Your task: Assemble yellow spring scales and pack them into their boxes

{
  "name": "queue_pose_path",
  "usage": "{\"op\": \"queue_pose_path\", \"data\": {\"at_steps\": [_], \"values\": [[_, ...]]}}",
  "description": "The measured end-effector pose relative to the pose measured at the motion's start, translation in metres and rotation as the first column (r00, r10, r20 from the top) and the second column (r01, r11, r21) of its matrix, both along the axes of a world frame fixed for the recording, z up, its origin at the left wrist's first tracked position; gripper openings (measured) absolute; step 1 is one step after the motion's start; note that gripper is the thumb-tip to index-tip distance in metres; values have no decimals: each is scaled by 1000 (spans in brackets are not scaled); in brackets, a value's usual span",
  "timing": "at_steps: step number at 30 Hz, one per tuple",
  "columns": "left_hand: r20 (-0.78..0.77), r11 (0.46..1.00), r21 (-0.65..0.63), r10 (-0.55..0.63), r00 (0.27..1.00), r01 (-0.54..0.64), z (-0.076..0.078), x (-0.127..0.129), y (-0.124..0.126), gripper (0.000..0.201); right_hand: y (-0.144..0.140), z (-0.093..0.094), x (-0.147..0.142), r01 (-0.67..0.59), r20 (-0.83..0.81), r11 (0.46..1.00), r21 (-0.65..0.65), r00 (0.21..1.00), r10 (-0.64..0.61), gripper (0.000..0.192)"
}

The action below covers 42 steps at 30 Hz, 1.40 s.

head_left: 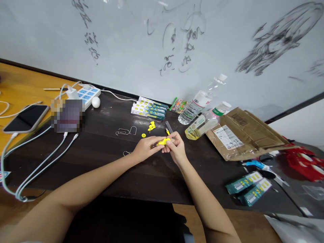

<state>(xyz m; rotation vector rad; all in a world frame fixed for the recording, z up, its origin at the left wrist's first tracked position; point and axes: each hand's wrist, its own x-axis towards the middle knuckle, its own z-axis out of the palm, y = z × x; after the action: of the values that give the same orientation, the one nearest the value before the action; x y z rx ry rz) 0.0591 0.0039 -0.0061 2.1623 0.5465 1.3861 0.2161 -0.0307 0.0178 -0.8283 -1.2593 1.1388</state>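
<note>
My left hand (pixel 145 148) is closed round the dark shaft of a small pen-like tool with a yellow end (pixel 164 141), held over the desk. Pinching that yellow end is my right hand (pixel 177 148), its fingertips close to the left ones. The tool's exact kind is too small to make out. Just beyond the right hand lies a slim clear tube (pixel 168 127) with a yellow tip beside it. Small yellow plastic pieces (pixel 151 126) and a yellow ring (pixel 143 135) lie on the desk, left of the tube. Bent metal wire hooks (pixel 123 131) lie farther left.
Several slim printed boxes (pixel 149 108) stack near the whiteboard (pixel 121 44). A water bottle (pixel 194 106), another bottle (pixel 206 123) and a cardboard parcel (pixel 245 135) stand right. Two green boxes (pixel 255 191) and scissors (pixel 265 168) lie near right; a phone (pixel 26 118), cables and power strip (pixel 88 94) left.
</note>
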Motion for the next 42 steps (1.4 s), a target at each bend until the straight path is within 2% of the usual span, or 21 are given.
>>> {"op": "queue_pose_path", "data": {"at_steps": [6, 10, 18, 28, 34, 38, 42], "values": [[-25, 999, 27, 46, 999, -46, -4, -2, 4, 30, 1, 0, 10, -101, 20, 992, -75, 995, 102, 29], [-74, 1000, 18, 27, 997, -26, -2, -3, 2, 32, 2, -1, 9, -68, 46, 997, -48, 997, 70, 26], [-98, 999, 39, 35, 995, -31, -4, -2, 2, 31, 0, -6, -5, 54, -23, 998, -21, 998, -55, 35], [-70, 998, -1, 65, 995, -65, -4, -3, 6, 30, 0, -2, 7, -61, 22, 996, -59, 998, 62, 28], [-100, 999, 26, 42, 994, -40, -2, -4, 3, 30, 2, -3, 7, -6, 92, 1000, -1, 996, 6, 26], [-129, 1000, 17, 20, 991, -18, 0, -4, 1, 32, 2, -6, 4, 3, 69, 1000, -2, 998, -3, 29], [-152, 998, 46, 56, 987, -50, -2, -3, 0, 31, 1, -7, -1, 53, 18, 998, 23, 998, -54, 34]]}}
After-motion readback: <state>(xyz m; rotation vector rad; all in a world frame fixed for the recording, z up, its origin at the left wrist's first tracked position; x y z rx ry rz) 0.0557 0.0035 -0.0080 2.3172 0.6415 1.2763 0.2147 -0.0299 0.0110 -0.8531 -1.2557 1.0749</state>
